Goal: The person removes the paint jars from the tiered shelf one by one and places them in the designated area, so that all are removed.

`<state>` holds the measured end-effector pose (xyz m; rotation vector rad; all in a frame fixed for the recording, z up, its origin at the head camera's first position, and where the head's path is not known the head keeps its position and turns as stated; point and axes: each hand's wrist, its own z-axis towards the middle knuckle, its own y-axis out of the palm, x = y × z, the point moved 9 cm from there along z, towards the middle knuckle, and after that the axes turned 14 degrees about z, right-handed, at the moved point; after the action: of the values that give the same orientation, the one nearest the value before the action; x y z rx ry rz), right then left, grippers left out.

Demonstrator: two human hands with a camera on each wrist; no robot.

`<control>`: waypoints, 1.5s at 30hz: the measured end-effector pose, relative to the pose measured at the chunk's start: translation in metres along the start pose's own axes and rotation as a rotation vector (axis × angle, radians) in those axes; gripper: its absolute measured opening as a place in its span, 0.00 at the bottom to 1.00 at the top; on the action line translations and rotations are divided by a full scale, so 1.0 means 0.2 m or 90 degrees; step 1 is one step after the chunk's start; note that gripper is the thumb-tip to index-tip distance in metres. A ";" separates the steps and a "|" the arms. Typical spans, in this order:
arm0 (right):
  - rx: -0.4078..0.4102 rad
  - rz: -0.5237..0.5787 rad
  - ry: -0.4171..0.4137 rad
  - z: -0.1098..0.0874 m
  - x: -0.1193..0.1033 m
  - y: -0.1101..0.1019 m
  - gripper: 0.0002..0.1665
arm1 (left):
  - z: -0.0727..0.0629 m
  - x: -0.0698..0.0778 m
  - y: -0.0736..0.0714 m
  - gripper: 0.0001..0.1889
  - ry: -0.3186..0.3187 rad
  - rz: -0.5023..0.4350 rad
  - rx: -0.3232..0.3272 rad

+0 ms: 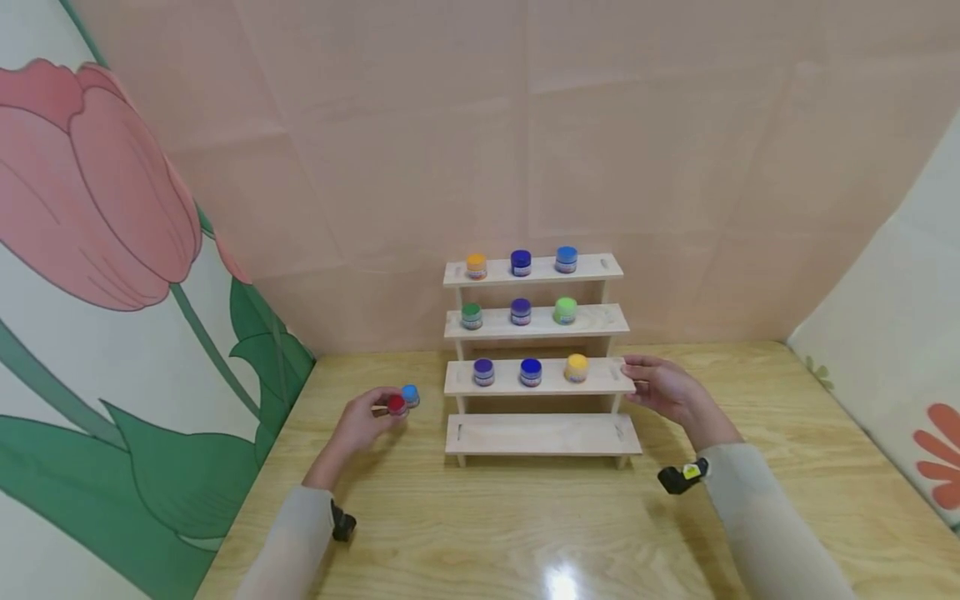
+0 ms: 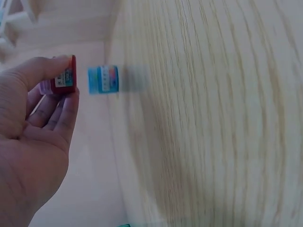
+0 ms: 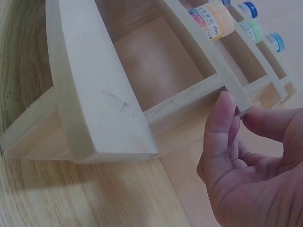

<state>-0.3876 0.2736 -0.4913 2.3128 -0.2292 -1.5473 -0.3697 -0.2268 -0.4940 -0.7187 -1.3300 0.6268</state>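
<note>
My left hand (image 1: 362, 423) pinches a small red paint jar (image 1: 397, 406) between thumb and fingers, held above the tabletop. Close beside it, a light blue paint jar (image 1: 410, 395) stands on the table; the left wrist view shows a gap between the red jar and the blue jar (image 2: 102, 79). With thumb and fingers, my right hand (image 1: 670, 390) grips the right end of a four-step wooden rack (image 1: 540, 435), at the second shelf from the bottom. That shelf bears a purple jar (image 1: 483, 373), a dark blue jar (image 1: 531, 373) and a yellow jar (image 1: 577, 369).
On the top shelf stand an orange jar (image 1: 476, 267) and two blue ones. Below them are a dark green jar (image 1: 471, 317), a purple one and a light green jar (image 1: 566, 312). The bottom shelf bears no jars. A pinkish cloth (image 1: 390, 208) hangs behind the table.
</note>
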 end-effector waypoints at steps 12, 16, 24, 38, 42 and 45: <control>-0.003 -0.005 -0.001 -0.01 0.00 0.00 0.33 | 0.09 -0.11 -0.01 0.19 -0.005 0.033 -0.037; -0.001 -0.003 0.000 -0.01 0.00 0.00 0.33 | 0.12 -0.12 -0.02 0.19 -0.004 0.053 -0.051; -0.018 0.011 -0.009 -0.01 0.00 0.01 0.30 | 0.19 -0.19 -0.01 0.20 -0.022 0.057 -0.064; -0.009 0.003 -0.003 0.00 0.01 0.00 0.32 | 0.23 -0.25 0.00 0.21 -0.056 0.057 -0.065; -0.007 0.002 -0.002 0.00 0.01 0.00 0.33 | 0.24 -0.26 0.00 0.20 -0.062 0.053 -0.062; -0.003 0.003 -0.001 0.00 0.01 0.00 0.32 | 0.25 -0.27 0.01 0.20 -0.068 0.052 -0.061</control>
<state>-0.3866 0.2731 -0.4920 2.3047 -0.2313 -1.5462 -0.4258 -0.2615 -0.5244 -0.8297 -1.4427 0.6776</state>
